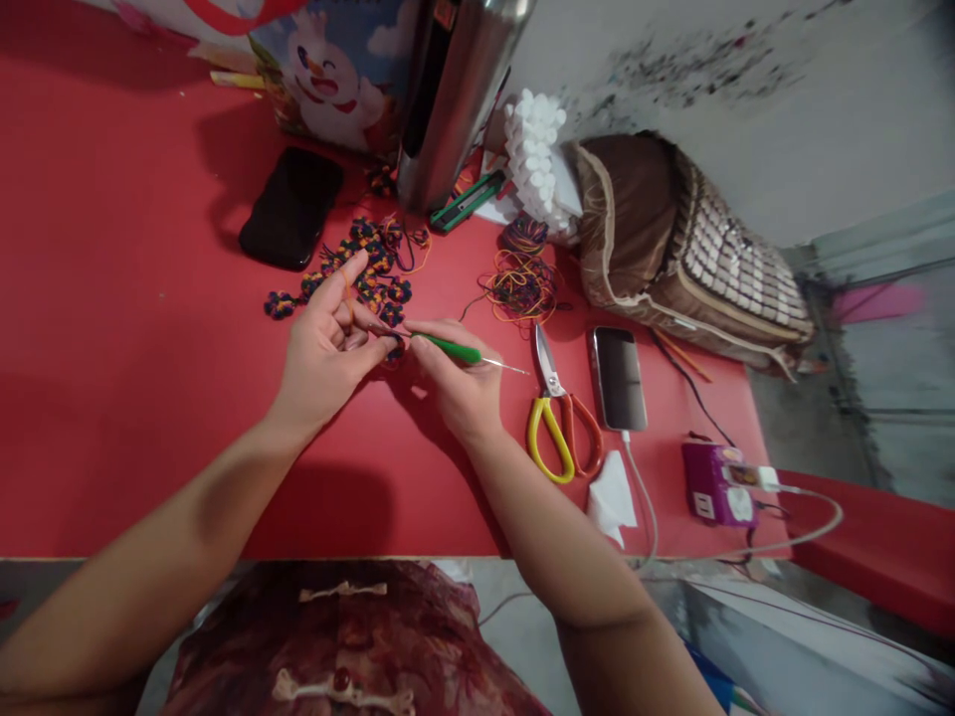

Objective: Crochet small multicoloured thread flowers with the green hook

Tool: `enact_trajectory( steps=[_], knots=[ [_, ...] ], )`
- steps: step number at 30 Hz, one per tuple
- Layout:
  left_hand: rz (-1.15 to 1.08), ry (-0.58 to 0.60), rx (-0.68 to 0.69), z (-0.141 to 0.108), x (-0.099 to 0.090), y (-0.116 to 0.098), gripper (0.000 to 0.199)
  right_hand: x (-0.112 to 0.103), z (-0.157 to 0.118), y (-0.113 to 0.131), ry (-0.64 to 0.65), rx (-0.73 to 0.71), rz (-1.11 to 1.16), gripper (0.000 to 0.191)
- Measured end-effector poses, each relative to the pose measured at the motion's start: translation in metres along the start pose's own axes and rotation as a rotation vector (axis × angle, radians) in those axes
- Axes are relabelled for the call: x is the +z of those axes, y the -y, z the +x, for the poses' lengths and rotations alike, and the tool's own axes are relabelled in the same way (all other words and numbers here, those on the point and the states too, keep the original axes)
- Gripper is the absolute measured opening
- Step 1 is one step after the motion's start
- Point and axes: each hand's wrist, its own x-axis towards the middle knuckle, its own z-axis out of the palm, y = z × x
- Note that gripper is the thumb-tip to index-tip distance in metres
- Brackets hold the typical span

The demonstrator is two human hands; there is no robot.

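My right hand (459, 383) is closed around a crochet hook with a green handle (455, 348); one thin metal end points right, the other toward my left hand. My left hand (328, 358) pinches a small dark crocheted piece (395, 346) between thumb and fingers, its index finger raised with orange yarn around it. The hands nearly meet over the red table. Just behind them lies a pile of dark multicoloured crocheted pieces (373, 259). To the right of the pile is a loose tangle of orange and dark yarn (522, 283).
Scissors (552, 398), a charging phone (619, 378), a white tissue (613, 497) and a purple power adapter (717, 484) lie right. Behind stand a steel flask (463, 99), a green cutter (468, 202) and a brown cushion (686, 229). A black phone (292, 207) lies back left.
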Motion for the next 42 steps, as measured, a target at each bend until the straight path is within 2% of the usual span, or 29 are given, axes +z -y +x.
enact_trajectory(
  steps=[4, 7, 11, 14, 19, 24, 27, 29, 32, 34, 37, 42],
  knots=[
    [0.025, -0.025, 0.008, -0.002, 0.0, 0.003, 0.098, -0.002, -0.005, 0.003, 0.047, -0.366, -0.305, 0.019],
    [-0.011, -0.049, -0.035, -0.004, 0.002, 0.001, 0.103, 0.0, -0.007, 0.002, 0.03, -0.473, -0.442, 0.023],
    [-0.064, -0.049, -0.08, -0.006, 0.005, -0.004, 0.105, 0.004, -0.009, 0.001, 0.019, -0.452, -0.483, 0.026],
    [-0.138, -0.019, -0.09, -0.006, 0.005, -0.005, 0.1, 0.007, -0.011, 0.0, 0.023, -0.451, -0.432, 0.027],
    [-0.314, 0.003, -0.186, -0.002, 0.002, -0.006, 0.093, 0.009, -0.013, 0.002, 0.011, -0.417, -0.331, 0.027],
    [-0.204, -0.01, -0.123, -0.003, 0.002, -0.01, 0.097, 0.006, -0.013, 0.004, 0.027, -0.369, -0.297, 0.026],
    [-0.106, -0.015, -0.06, -0.007, 0.004, -0.011, 0.098, 0.007, -0.012, 0.002, 0.011, -0.415, -0.407, 0.025],
    [-0.121, -0.032, -0.064, -0.008, 0.006, -0.01, 0.098, 0.008, -0.012, 0.0, -0.012, -0.475, -0.456, 0.027],
    [-0.252, -0.004, -0.141, -0.007, 0.005, -0.009, 0.093, 0.01, -0.013, -0.002, -0.027, -0.57, -0.44, 0.03],
    [-0.344, 0.033, -0.197, -0.004, 0.001, -0.008, 0.089, 0.01, -0.014, -0.001, 0.003, -0.584, -0.387, 0.032],
    [-0.366, 0.081, -0.209, 0.001, -0.005, -0.009, 0.087, 0.008, -0.015, 0.004, 0.029, -0.478, -0.336, 0.031],
    [-0.324, 0.126, -0.19, 0.006, -0.011, -0.014, 0.086, 0.006, -0.018, 0.008, -0.001, -0.316, -0.287, 0.029]
  ],
)
